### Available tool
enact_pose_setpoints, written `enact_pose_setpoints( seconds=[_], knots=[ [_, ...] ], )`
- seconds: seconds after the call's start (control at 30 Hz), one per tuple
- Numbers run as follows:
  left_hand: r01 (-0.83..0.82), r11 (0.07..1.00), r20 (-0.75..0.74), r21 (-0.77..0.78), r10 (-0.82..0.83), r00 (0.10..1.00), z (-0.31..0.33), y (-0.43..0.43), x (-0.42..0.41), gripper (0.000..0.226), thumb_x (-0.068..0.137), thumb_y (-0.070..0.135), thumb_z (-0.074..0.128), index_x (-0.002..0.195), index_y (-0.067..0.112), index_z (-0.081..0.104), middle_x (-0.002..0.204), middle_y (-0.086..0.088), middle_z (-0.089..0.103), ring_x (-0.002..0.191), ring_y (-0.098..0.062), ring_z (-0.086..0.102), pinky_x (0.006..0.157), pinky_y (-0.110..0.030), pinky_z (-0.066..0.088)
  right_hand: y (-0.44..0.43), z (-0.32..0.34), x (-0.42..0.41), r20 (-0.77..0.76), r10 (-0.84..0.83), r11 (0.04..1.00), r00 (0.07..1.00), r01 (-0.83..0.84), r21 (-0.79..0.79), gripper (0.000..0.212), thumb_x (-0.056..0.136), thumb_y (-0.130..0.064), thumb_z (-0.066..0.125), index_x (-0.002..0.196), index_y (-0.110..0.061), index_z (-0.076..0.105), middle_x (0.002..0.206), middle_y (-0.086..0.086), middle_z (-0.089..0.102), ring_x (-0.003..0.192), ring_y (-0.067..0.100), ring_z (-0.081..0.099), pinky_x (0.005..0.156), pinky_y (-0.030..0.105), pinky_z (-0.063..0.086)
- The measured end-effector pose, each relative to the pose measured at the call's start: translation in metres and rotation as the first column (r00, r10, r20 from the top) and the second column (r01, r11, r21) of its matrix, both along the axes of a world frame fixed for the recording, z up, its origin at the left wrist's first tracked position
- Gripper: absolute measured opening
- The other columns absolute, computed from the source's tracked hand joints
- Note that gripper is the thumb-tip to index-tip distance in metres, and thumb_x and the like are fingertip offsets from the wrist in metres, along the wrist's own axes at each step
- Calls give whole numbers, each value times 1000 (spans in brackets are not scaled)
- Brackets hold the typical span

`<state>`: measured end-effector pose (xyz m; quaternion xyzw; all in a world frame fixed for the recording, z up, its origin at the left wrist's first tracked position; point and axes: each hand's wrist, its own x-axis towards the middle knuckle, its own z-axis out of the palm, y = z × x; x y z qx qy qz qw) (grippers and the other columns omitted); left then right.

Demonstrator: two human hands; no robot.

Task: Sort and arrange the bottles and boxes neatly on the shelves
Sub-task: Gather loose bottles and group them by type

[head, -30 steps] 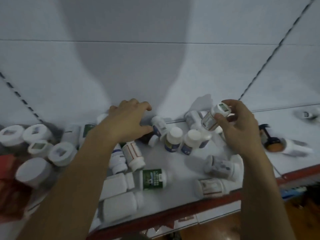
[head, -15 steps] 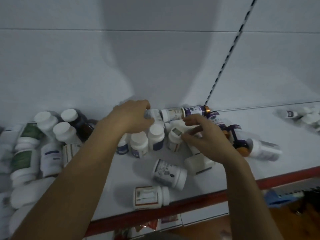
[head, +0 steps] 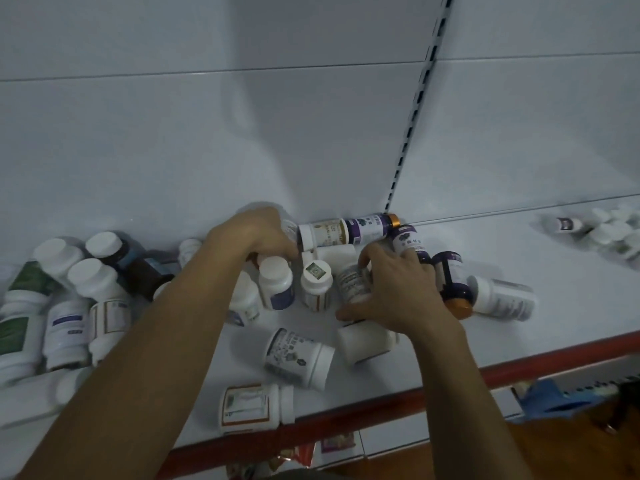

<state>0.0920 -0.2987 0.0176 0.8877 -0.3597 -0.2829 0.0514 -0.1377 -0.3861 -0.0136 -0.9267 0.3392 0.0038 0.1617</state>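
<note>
Under the curled fingers of my R hand (head: 391, 292), gripped, is a white bottle (head: 349, 284) w/ grey label: prob light, stiff, slick plastic, best taken mid-body; L hand (head: 254, 233) fingers curl downward, can't tell if holding anything.

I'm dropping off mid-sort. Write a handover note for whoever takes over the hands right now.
Left hand: fingers curled over bottles at the back of the shelf; its grip is hidden.
Right hand: grip around a grey-labelled white bottle.
Done: a blue-labelled bottle and a QR-capped bottle stand upright mid-shelf.
Left: lying bottles, including the orange-labelled bottle by the front edge, the purple-labelled bottle at the back, and the jumbled pile on the left.
</note>
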Motion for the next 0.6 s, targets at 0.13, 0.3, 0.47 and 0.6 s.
enact_pose_setpoints(
  seconds=[0.13,0.3,0.47,0.6],
  knots=[
    [7,973,76,-231,11,997,14,18,-2,33,81,36,74,96,21,49,91,-1,60,71,-11,57,51,-26,39,2,-2,3,-15,-45,998,999,45,-52,71,68,-58,79,123,-31,42,118,-4,62,133,31,41,103,52,40],
    [-145,780,-62,-609,135,989,33,58,-6,16,86,36,65,96,37,52,84,9,64,75,-10,60,61,-30,40,-6,-4,-2,157,-101,995,982,100,10,60,69,-48,81,114,-36,43,105,-8,54,109,23,51,96,46,42],
    [-185,581,-48,-792,242,969,53,104,-4,18,81,46,59,98,41,59,89,19,65,77,0,62,67,-28,46,-9,15,-3,556,-227,974,800,171,152,54,71,-31,80,111,-40,45,110,-5,56,87,5,54,63,24,44],
    [-172,507,5,-845,329,944,67,140,6,23,81,45,57,103,36,60,92,20,64,78,-1,61,67,-28,46,21,41,25,778,-210,973,592,47,227,50,80,-22,77,119,-37,49,113,-17,58,94,-5,62,60,14,52]
  ],
)
